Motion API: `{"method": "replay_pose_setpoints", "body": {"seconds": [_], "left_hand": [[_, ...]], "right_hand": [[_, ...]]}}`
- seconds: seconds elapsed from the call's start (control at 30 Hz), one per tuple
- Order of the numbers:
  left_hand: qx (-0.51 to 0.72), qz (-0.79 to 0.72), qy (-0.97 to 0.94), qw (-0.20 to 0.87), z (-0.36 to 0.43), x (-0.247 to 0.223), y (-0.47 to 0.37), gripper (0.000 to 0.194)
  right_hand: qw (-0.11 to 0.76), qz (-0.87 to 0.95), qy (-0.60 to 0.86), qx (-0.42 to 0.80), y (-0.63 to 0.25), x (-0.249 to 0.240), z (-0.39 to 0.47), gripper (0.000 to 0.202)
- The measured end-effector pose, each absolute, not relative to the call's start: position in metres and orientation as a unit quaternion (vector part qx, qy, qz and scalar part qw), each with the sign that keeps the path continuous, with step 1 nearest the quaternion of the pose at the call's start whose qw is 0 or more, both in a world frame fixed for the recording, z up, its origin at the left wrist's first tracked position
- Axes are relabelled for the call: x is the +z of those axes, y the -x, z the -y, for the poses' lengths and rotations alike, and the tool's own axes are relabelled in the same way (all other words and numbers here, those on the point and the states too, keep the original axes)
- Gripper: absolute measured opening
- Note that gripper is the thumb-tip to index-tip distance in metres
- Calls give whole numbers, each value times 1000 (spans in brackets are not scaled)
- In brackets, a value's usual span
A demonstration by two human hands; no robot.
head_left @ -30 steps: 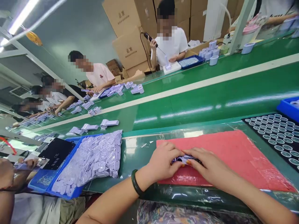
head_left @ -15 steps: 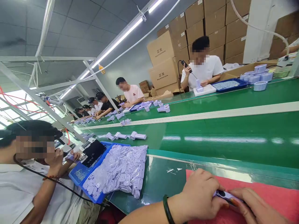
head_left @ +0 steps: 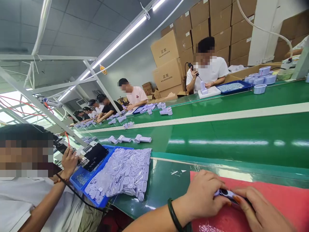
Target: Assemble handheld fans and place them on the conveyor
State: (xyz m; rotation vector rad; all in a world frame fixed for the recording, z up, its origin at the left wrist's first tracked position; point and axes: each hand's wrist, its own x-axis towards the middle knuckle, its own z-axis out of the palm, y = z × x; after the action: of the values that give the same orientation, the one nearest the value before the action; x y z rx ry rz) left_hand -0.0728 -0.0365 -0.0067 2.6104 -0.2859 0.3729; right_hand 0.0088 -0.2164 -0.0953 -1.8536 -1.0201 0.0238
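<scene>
A lilac plastic part (head_left: pixel 231 194) with a dark oval inset is held low over a red sheet (head_left: pixel 282 201). My left hand (head_left: pixel 205 193) grips its left end, fingers curled over the top and thumb pressed below. At the other end, my right hand (head_left: pixel 262 207) is closed on it with thumb and fingers. Both hands cover most of the part, so its full shape is hidden. A dark green bangle (head_left: pixel 174 215) circles my left wrist.
Left of my hands, a bag of lilac pieces (head_left: pixel 123 174) lies on a blue tray (head_left: pixel 103 203). A co-worker (head_left: pixel 43 196) sits close at left. Lilac housings (head_left: pixel 145 139) rest on the green belt (head_left: pixel 205 129). Across it, another person (head_left: pixel 209 72) holds a power screwdriver (head_left: pixel 191 68).
Both my hands keep hold of the lilac part, barely shifted. The co-worker at left has leaned closer and moved a hand towards the tool by the tray.
</scene>
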Motion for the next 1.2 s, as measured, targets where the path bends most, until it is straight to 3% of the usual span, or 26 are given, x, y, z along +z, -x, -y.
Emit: {"method": "replay_pose_setpoints", "body": {"seconds": [0.13, 0.33, 0.57, 0.67, 0.77, 0.9, 1.03, 1.2], "left_hand": [[122, 105, -960, 230, 35, 1, 68, 29], [176, 110, -934, 292, 39, -3, 75, 23], [172, 145, -934, 279, 43, 16, 86, 25], [141, 161, -943, 255, 46, 22, 98, 30], [93, 137, -957, 238, 54, 23, 107, 39], [95, 104, -961, 239, 63, 23, 106, 25], [91, 109, -959, 245, 63, 26, 103, 21], [80, 119, -968, 205, 62, 27, 108, 29]], "right_hand": [[480, 385, 788, 10, -4, -74, 211, 36], [526, 447, 723, 19, -1, -57, 218, 25], [538, 446, 710, 84, 0, -30, 230, 24], [493, 445, 740, 107, 3, -23, 241, 15], [408, 469, 779, 85, 9, -19, 248, 23], [344, 488, 800, 52, 13, -19, 243, 25], [349, 488, 799, 49, 11, -19, 242, 23], [381, 517, 765, 51, 12, -17, 249, 32]]}}
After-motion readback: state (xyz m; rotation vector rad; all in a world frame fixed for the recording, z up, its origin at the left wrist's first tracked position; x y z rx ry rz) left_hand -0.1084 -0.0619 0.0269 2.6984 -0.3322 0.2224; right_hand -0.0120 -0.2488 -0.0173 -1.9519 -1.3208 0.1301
